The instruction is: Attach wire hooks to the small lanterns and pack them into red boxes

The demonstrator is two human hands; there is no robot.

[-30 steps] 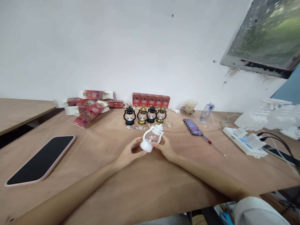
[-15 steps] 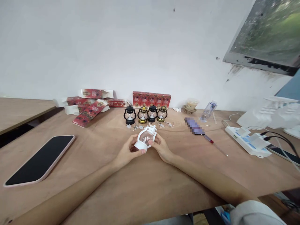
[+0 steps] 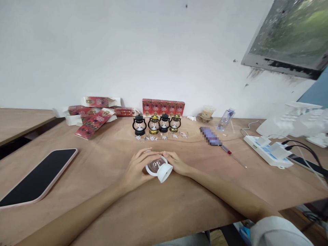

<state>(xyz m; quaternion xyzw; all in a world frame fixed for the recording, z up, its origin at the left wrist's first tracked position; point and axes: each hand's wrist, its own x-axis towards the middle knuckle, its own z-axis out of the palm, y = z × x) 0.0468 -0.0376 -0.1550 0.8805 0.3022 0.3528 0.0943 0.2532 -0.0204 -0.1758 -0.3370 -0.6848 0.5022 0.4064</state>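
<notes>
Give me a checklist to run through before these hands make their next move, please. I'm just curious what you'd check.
1. White lantern held by the left hand and right hand: ok.
2. White lantern upright: not ok; it is tilted, its base facing the person.
3. Four small lanterns standing upright, apart from the hands: ok.
4. Screwdriver lying apart from both hands: ok.
5. Top of the white lantern undamaged: cannot tell; fingers hide it.

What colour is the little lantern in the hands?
The lantern is white, with a clear globe; the head view shows it.
</notes>
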